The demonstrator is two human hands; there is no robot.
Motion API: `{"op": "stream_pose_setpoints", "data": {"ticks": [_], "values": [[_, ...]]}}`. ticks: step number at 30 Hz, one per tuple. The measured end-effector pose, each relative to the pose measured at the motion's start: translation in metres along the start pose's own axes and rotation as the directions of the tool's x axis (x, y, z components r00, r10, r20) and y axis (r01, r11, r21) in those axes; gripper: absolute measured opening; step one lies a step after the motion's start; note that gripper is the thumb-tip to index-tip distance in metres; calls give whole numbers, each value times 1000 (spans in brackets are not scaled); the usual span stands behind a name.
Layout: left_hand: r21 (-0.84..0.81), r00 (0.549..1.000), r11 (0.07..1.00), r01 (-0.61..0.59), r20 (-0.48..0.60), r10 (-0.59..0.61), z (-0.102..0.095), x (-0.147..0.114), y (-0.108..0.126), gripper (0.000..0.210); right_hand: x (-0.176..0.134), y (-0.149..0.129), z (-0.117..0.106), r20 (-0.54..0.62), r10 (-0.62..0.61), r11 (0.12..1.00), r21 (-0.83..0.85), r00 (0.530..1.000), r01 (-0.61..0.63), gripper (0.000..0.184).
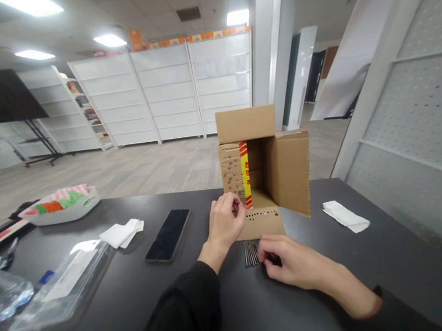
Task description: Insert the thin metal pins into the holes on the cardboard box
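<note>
Several slim metal rods (251, 254), dk, approx parallel

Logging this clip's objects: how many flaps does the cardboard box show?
4: top flap, standing up; right flap, swung outward; bottom flap, folded forward; left flap, folded across the front, partly behind the left hand. No others show.

You are seeing no readable text. On the cardboard box (292, 174), a yellow strip (245, 170) is bearing red characters too small to make out; at far left-of-centre, white cabinets (166, 93) are carrying paper sheets (215, 67) showing nothing legible.
</note>
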State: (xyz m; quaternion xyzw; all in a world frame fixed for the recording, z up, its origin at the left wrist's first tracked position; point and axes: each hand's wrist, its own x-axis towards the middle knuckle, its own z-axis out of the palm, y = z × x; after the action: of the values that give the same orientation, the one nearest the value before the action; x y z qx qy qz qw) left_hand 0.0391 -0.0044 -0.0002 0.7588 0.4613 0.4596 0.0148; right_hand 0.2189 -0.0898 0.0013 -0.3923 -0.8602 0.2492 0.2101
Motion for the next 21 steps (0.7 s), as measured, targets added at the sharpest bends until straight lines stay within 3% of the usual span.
{"op": "stream_pose_setpoints", "data": {"ticks": [21], "values": [[3, 1000, 1000, -7, -10, 7, 0, 1, 1, 8, 1, 3, 4, 46, 36, 999, 2, 998, -36, 17]]}}
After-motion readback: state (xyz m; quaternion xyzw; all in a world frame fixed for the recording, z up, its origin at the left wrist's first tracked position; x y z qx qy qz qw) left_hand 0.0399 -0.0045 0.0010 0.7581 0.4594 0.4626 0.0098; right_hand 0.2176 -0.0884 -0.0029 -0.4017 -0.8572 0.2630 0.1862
